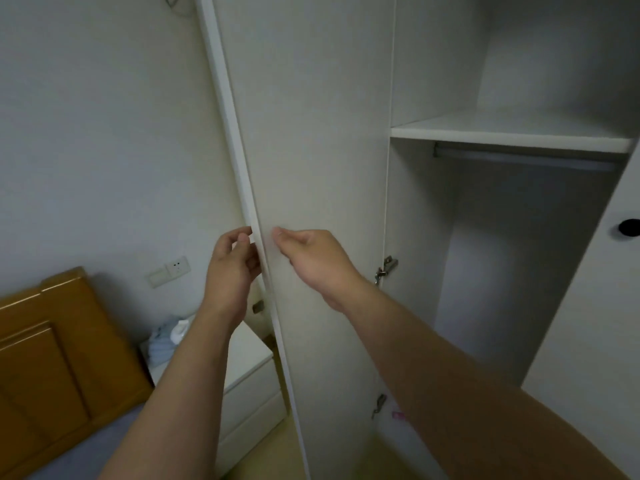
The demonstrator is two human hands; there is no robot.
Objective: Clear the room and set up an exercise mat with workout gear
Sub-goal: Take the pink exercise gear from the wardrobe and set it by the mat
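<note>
Handling wardrobe door (pixel 311 133): I am judging this room-clearing step. Left hand (pixel 230 268) grip curling round door edge; right hand (pixel 311 261) just beside it, grip blurred, cannot tell. No mat, gear showing. Next probably swinging door shut, keeping fingers clear.

The wardrobe door (pixel 311 168) is plain white, the shelf (pixel 502 133) white too; a knob (pixel 628 227) shows black. The headboard (pixel 52 341) is orange-brown wood; the bedsheet (pixel 86 455) greyish blue; the nightstand (pixel 249 368) white.
</note>
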